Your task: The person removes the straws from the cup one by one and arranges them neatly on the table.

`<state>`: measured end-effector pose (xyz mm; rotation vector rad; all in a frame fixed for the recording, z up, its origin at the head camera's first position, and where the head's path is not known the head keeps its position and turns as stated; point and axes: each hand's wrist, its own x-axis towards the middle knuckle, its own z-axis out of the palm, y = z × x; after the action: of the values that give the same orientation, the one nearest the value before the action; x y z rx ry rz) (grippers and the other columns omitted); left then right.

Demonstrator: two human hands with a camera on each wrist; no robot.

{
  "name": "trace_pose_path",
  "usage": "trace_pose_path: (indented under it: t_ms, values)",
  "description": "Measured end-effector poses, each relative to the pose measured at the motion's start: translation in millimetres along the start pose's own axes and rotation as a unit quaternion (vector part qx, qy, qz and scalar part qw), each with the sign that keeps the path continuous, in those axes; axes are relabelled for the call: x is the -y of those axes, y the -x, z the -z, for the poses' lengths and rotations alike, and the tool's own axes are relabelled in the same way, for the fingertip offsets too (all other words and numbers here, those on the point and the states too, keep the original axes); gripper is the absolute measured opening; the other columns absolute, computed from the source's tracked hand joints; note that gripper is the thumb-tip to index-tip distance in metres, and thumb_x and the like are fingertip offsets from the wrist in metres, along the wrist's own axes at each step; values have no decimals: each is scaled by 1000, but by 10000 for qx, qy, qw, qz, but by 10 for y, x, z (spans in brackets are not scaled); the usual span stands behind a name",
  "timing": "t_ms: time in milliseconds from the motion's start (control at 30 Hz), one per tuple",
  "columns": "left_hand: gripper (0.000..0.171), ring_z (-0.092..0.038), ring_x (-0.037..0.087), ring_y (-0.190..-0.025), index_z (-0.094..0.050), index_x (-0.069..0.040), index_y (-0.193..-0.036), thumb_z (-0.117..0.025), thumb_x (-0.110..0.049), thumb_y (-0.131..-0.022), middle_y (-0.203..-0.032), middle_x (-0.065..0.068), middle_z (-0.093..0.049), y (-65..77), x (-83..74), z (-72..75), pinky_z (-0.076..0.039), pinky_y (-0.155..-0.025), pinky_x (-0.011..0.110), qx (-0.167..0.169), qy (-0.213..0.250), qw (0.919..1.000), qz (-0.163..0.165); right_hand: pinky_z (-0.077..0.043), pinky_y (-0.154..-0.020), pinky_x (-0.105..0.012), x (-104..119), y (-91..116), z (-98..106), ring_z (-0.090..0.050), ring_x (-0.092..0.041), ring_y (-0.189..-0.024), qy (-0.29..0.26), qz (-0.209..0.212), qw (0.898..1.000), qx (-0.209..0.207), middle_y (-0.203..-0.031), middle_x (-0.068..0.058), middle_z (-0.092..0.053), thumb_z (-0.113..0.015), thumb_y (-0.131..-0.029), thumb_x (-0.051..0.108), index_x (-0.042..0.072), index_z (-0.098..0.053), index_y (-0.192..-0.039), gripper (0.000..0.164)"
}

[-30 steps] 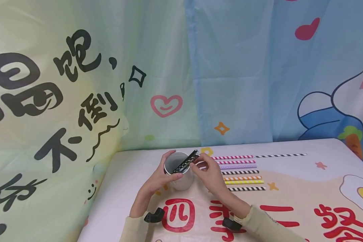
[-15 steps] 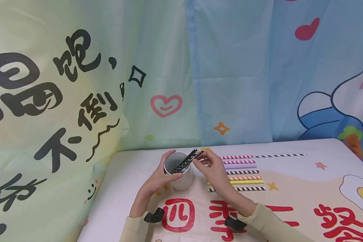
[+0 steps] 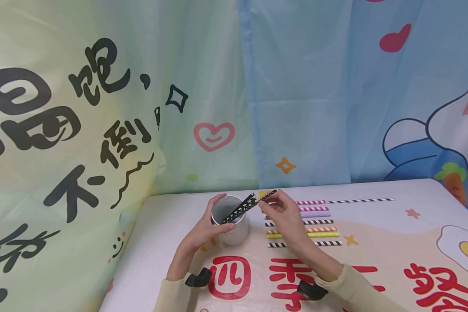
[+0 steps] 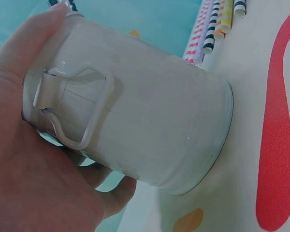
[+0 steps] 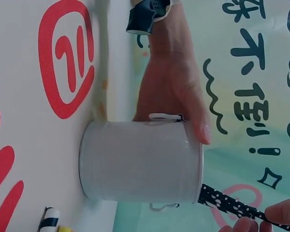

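My left hand (image 3: 203, 227) grips a small white pail (image 3: 235, 235), thumb along the rim and fingers behind it. Folded wire handles (image 4: 94, 108) show on the pail's sides in the wrist views. Several black patterned paper straws (image 3: 238, 209) lean out over the pail's right rim. With thumb and fingertips, my right hand (image 3: 286, 219) pinches the end of one black patterned straw (image 3: 266, 196), just up and right of the pail's mouth. In the right wrist view the black dotted straws (image 5: 227, 203) run from the rim to my right fingertips.
Striped and dotted paper straws lie in a row right of the pail: pink (image 3: 313, 209), lilac (image 3: 316, 214), orange (image 3: 323, 229), yellow (image 3: 325, 235), black and white (image 3: 329, 243). Another black-and-white straw (image 3: 360, 200) lies farther right. A printed curtain (image 3: 300, 108) hangs behind the table.
My right hand has moved rightward, away from the pail, drawing the pinched black straw apart from the others. My left hand and the pail have stayed in place.
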<state>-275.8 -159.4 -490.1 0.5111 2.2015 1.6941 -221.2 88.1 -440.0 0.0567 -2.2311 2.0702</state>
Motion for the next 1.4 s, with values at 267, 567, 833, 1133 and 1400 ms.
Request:
trace_pose_path:
  t_ms: [267, 567, 833, 1133, 1400]
  values:
    - [91, -35, 29, -142, -19, -30, -157, -78, -28, -87, -155, 7, -34, 6, 11, 3, -35, -115, 59, 73, -6, 9999, -74, -56, -91, -31, 14, 11, 163, -66, -17, -100, 56, -262, 9996, 55, -116, -9, -66, -67, -97, 31, 9, -60, -120, 33]
    - [89, -33, 29, -143, -20, -36, -154, -77, -30, -87, -154, 5, -34, 19, 12, 17, -36, -114, 59, 93, -38, 9999, -122, -55, -91, -27, 73, 32, 367, -64, -20, -101, 134, -202, 9997, -36, -119, -10, -64, -63, -99, 34, 8, -56, -126, 38]
    - [87, -33, 30, -143, -20, -38, -154, -77, -31, -88, -154, 5, -33, 23, 13, 17, -35, -114, 60, 67, -84, 9999, -93, -54, -88, -17, 227, 50, 557, -64, -13, -102, 135, 447, 9985, -296, -111, 0, -63, -61, -101, 29, 4, -55, -118, 31]
    - [88, -33, 30, -143, -19, -36, -155, -76, -31, -88, -154, 6, -34, 22, 2, 24, -36, -114, 60, 93, -86, 9998, -137, -50, -88, -12, 236, 51, 756, -59, -9, -104, 874, 1403, 9854, -398, -110, 0, -60, -62, -100, 18, 3, -59, -116, 22]
    - [89, -33, 30, -142, -18, -34, -155, -76, -32, -87, -154, 6, -34, 18, 12, 29, -38, -112, 58, 128, -101, 9998, -110, -49, -90, -32, 102, -2, 948, -59, -15, -105, 2653, 1610, 9502, -292, -110, -1, -65, -65, -98, 21, 14, -62, -114, 17]
